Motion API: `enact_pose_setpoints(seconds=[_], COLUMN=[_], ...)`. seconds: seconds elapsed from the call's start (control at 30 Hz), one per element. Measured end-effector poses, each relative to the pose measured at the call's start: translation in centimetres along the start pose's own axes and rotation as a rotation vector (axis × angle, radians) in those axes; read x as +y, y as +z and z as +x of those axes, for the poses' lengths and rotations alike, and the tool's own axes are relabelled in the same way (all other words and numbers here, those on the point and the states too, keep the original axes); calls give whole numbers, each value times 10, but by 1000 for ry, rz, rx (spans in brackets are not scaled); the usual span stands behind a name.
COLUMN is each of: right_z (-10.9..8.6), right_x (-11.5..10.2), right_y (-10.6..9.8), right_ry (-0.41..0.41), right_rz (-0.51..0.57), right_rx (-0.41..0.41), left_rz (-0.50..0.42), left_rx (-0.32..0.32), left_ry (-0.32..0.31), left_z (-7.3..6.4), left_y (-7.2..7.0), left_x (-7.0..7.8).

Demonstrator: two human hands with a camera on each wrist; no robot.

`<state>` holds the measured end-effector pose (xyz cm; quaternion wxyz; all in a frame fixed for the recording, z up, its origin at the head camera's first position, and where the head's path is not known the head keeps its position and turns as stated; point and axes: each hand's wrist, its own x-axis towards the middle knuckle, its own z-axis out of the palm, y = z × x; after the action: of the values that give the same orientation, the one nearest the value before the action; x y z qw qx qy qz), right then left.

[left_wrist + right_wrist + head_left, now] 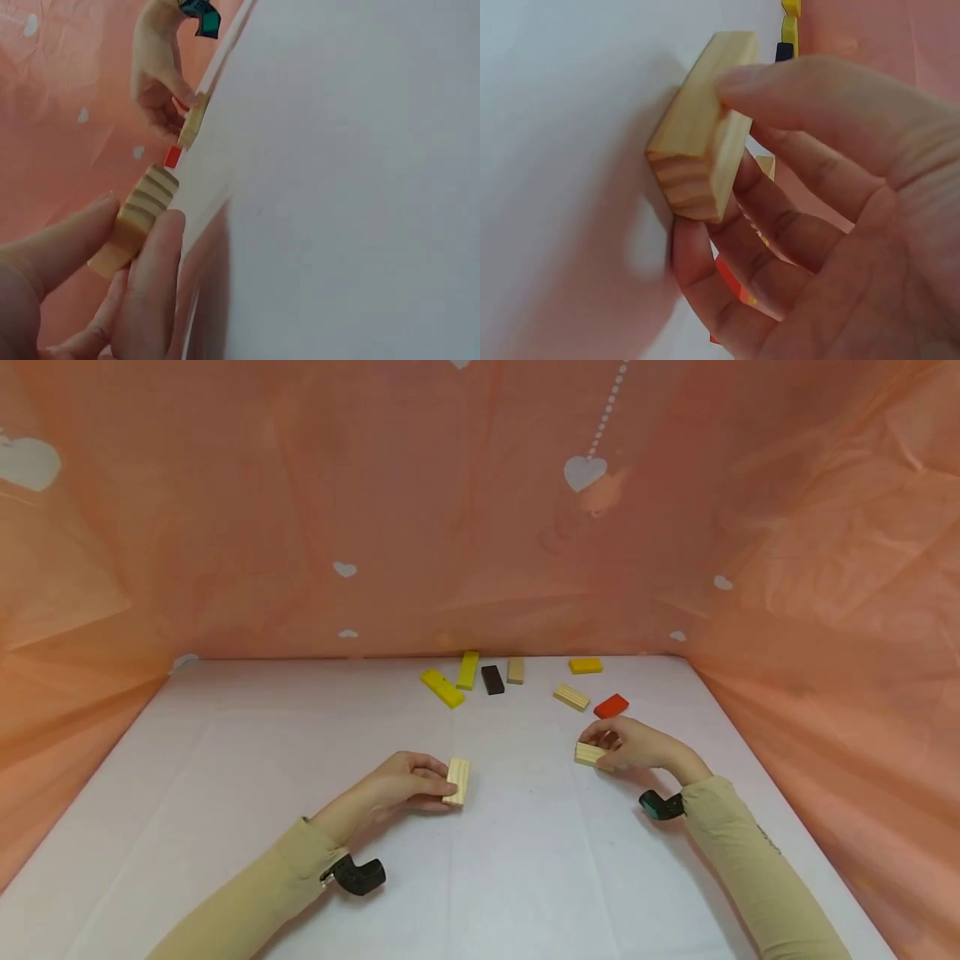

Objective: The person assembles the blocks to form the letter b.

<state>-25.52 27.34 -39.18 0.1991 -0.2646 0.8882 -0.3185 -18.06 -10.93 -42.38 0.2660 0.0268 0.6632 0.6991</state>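
Near the middle of the table, the left hand (408, 781) pinches a pale wooden block (458, 782) between thumb and fingers. Its striped end grain faces out in the left wrist view, where the block (139, 214) looks tilted. Farther right, the right hand (637, 745) grips a second plain wooden block (590, 754). In the right wrist view the thumb presses this block's (697, 112) upper side and the fingers curl beneath it. Just beyond the right hand lies a red block (611, 706), beside another plain wooden block (572, 697).
Along the table's far edge lie two yellow blocks (442, 688), a dark brown block (492, 680), a tan block (515, 671) and an orange-yellow block (585, 666). An orange cloth (450, 527) with white hearts walls the white table (510, 877) at the back and sides.
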Motion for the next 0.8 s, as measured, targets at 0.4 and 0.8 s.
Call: enact_pose_setpoints(seconds=[0.4, 0.8], right_z=[3, 3], right_x=[-1, -2], right_y=[3, 0], right_ry=[36, 95], right_rz=[-29, 31], right_rx=[34, -26], left_rz=[3, 96], left_rx=[30, 169], left_ry=[-47, -57], left_z=[-14, -16], left_y=[12, 18], left_x=[-9, -13])
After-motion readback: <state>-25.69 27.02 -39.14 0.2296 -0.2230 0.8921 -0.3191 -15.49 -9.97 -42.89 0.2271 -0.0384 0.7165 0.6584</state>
